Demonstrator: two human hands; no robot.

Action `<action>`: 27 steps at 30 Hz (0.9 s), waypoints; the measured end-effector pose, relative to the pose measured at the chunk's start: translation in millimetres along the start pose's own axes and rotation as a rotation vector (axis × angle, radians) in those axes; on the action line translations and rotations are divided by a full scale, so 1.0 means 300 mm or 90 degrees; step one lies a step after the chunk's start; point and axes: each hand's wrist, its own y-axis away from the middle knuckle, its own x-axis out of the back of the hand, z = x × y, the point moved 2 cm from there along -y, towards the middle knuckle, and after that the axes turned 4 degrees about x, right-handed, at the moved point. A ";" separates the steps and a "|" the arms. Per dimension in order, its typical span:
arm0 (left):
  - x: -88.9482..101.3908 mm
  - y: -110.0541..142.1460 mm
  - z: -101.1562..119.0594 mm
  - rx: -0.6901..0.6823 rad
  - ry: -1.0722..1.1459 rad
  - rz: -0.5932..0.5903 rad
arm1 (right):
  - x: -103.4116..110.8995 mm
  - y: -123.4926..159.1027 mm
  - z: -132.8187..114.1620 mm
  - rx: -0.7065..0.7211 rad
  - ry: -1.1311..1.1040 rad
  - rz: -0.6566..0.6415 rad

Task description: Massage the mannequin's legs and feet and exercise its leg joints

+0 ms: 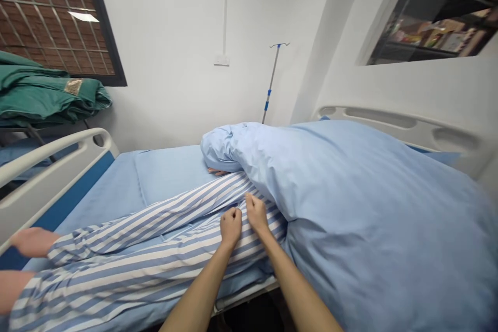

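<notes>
My left hand (pixel 231 225) is curled into a loose fist over the upper leg of blue-and-white striped trousers (pixel 148 254). Close to its right, my right hand (pixel 256 212) is also fisted, near the edge of a puffy light-blue quilt (pixel 350 192). No cloth shows bunched in either hand; whether the fists press on the leg is hard to see. The trousers cover two legs stretched out on the bed, with bare feet (pixel 35 242) at the left. The quilt hides the upper body, and fingers (pixel 217 171) peek out beneath it.
The bed has a light-blue sheet (pixel 167 166), a footboard (pixel 73 161) at left and a headboard (pixel 400 116) at right. An IV pole (pixel 271 80) stands behind it, by the wall. Folded green cloth (pixel 46 91) lies under a barred window (pixel 54 15).
</notes>
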 end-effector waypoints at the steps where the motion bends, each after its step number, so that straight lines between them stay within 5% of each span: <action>1: 0.001 0.001 0.002 0.000 -0.003 0.000 | 0.022 -0.017 0.011 0.003 0.029 -0.001; 9: 0.025 0.024 -0.012 0.015 -0.035 -0.053 | 0.089 -0.027 0.145 -0.163 0.172 -0.035; 14: 0.147 0.068 -0.055 0.030 0.038 -0.105 | 0.079 -0.022 0.140 -0.181 0.210 -0.094; 17: 0.312 0.086 -0.140 0.044 0.014 -0.084 | 0.076 -0.018 0.128 -0.185 0.249 -0.136; 27: 1.062 0.097 -0.532 0.112 -0.284 0.163 | 0.058 -0.039 0.149 -0.187 0.284 -0.168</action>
